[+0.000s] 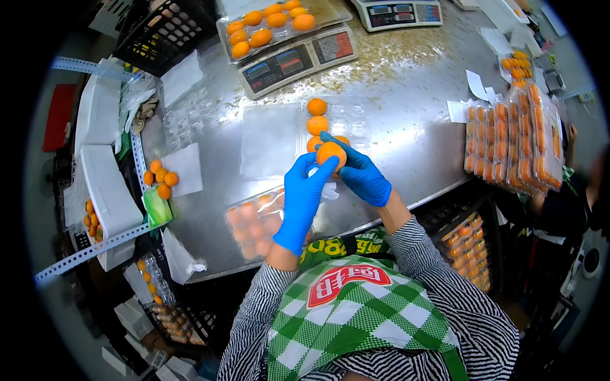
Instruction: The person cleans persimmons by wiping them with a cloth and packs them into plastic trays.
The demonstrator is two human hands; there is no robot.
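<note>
Between the fingers of both gloved hands is an orange (331, 156). My left hand (303, 190), in a blue glove, grips its near left side. My right hand (365, 178), also gloved in blue, closes round its right side. A crumpled white tissue (330, 190) shows just beneath the hands. Behind them lies an open clear plastic tray (357, 120) with several oranges (317, 125) in its left column, partly hidden by my fingers. The tray's flat clear lid (270, 136) spreads to the left. Nearer me, a filled clear pack of oranges (251, 222) is partly covered by my left forearm.
A digital scale (298, 60) bearing a tray of oranges stands at the back, beside a second scale (399, 14). Stacked filled packs (515, 136) sit at right. Loose oranges (163, 178) lie at left, near a black crate (162, 32). Another person's arm shows at far right.
</note>
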